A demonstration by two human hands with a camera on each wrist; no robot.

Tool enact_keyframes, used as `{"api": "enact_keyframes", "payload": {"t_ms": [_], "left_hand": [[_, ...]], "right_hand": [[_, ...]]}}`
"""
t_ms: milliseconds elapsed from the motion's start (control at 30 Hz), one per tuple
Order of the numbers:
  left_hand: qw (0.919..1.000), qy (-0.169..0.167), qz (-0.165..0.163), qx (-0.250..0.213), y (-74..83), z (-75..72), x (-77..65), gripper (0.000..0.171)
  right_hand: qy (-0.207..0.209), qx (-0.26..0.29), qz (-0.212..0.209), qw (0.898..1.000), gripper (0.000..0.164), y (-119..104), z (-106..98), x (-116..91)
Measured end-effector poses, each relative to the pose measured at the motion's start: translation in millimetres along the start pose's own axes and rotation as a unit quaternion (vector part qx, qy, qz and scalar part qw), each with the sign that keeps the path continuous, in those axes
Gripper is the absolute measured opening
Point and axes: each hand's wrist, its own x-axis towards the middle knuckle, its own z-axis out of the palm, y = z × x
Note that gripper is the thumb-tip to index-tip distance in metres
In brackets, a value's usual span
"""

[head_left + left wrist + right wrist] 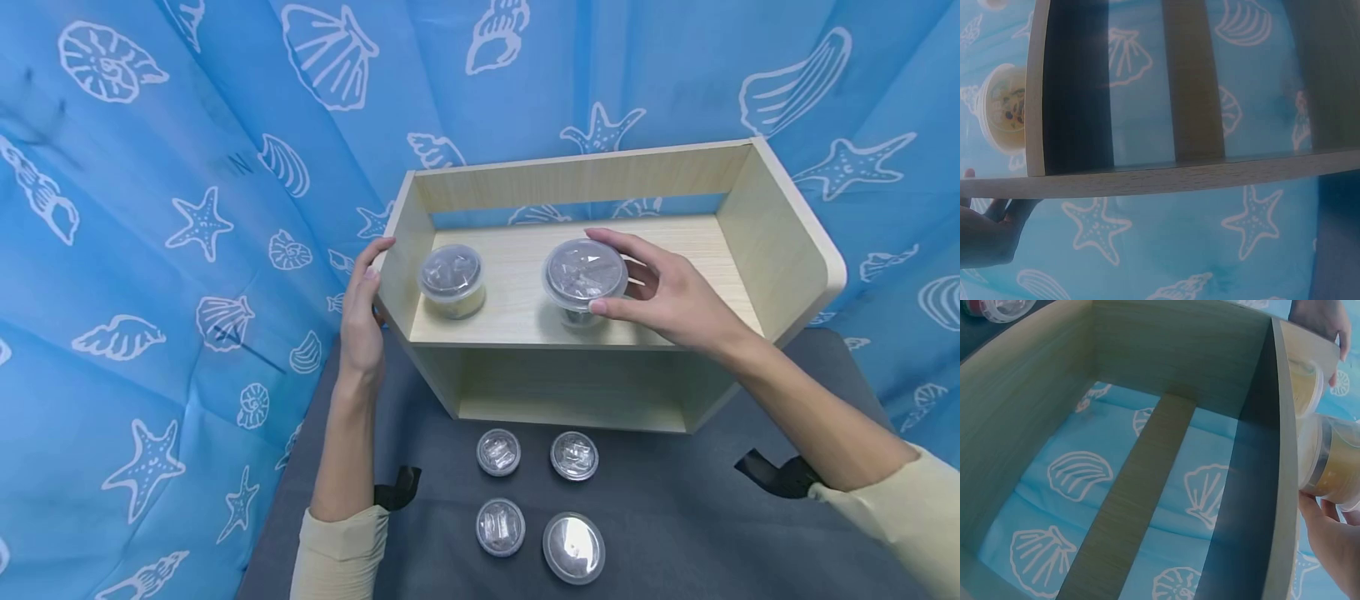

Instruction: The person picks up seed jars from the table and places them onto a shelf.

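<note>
A pale wooden two-level shelf (573,383) stands on the grey cloth. On its upper board, my right hand (671,292) holds a clear plastic tub with a lid (585,271), thumb at the front and fingers round the right side. In the right wrist view the held tub (1338,456) shows yellowish contents. A second lidded tub (452,281) sits on the same board, to the left. My left hand (363,321) rests against the outside of the left side panel (401,250), fingertips at its edge; the left wrist view shows that hand (988,234) along the panel.
Several lidded round tubs, such as a front one (573,547) and a rear one (498,452), stand on the dark grey cloth (675,517) before the shelf. A blue shell-patterned curtain (225,275) hangs behind and to the left. Dark straps (780,475) hang at both wrists.
</note>
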Motion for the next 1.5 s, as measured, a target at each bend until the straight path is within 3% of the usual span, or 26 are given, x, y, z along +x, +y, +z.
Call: {"api": "enact_keyframes", "payload": {"t_ms": [433, 867, 1067, 1233, 1500], "left_hand": [[1.0, 0.002, 0.001, 0.002, 0.1, 0.5, 0.0, 0.045], [1.0, -0.001, -0.005, -0.008, 0.1, 0.5, 0.5, 0.044], [0.9999, 0.003, -0.006, -0.008, 0.1, 1.5, -0.3, 0.044], [0.9999, 0.005, -0.005, -0.008, 0.1, 1.7, 0.2, 0.044], [1.0, 0.005, -0.004, -0.007, 0.6, 1.5, -0.7, 0.045]], "right_hand": [[0.005, 0.064, 0.002, 0.998, 0.071, 16, 9, 19], [-0.017, 0.045, 0.03, 0.998, 0.074, 24, 12, 29], [-0.02, 0.019, 0.042, 0.999, 0.077, 21, 11, 28], [-0.006, 0.032, 0.046, 0.998, 0.082, 20, 13, 25], [0.009, 0.03, 0.019, 0.999, 0.079, 17, 8, 8]]}}
